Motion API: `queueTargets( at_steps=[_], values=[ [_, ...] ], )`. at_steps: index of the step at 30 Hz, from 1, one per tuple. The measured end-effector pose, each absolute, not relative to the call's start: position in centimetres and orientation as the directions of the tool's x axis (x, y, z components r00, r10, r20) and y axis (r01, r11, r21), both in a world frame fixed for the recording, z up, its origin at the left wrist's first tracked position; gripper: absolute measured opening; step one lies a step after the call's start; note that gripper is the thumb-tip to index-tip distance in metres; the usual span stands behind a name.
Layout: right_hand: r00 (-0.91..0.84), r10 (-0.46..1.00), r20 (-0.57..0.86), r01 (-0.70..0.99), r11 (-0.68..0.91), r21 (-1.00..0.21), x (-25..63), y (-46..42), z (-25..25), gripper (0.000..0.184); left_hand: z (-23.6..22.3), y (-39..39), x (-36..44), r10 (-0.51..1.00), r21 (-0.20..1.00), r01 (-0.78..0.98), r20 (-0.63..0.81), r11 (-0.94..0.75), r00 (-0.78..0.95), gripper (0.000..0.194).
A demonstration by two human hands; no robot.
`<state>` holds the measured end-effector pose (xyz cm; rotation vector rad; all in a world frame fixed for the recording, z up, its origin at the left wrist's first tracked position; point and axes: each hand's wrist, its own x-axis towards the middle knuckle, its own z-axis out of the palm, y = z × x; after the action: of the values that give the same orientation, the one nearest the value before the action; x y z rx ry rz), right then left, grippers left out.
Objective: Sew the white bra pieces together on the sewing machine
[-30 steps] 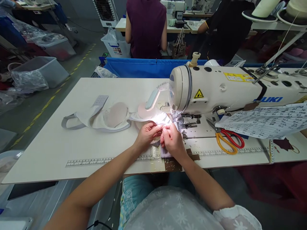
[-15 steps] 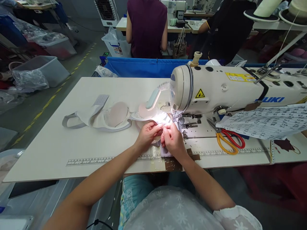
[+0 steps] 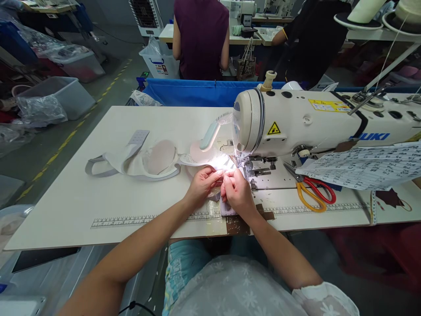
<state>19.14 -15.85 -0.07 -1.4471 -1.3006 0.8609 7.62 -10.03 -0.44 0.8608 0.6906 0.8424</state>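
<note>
At centre, the left hand (image 3: 201, 185) and right hand (image 3: 238, 193) hide the bit of garment (image 3: 161, 156) they pinch. The sewing machine (image 3: 296, 120) runs off the right edge; writing on the paper sheet (image 3: 365, 166) is illegibly small.

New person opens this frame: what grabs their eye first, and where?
Likely the bright glow by the needle end of the sewing machine, just beyond the left hand and right hand, which meet fingertip to fingertip at a pale bra. Next, the red-and-orange-handled scissors on the table, right of the hands.
</note>
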Motion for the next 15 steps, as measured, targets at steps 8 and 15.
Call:
queueTargets(
  at_steps=[8,15],
  values=[
    [0.172,0.984,0.052,0.207,0.015,-0.978,19.31,-15.65,-0.40,0.011,-0.68,-9.96,7.59,0.847,0.863,-0.336,-0.175,0.377,0.502,0.022],
    [0.180,0.982,0.056,0.194,0.020,-0.981,19.31,-15.62,-0.38,0.012,-0.73,-9.99,7.72,0.851,0.868,-0.330,-0.177,0.372,0.494,0.021]
  ],
)
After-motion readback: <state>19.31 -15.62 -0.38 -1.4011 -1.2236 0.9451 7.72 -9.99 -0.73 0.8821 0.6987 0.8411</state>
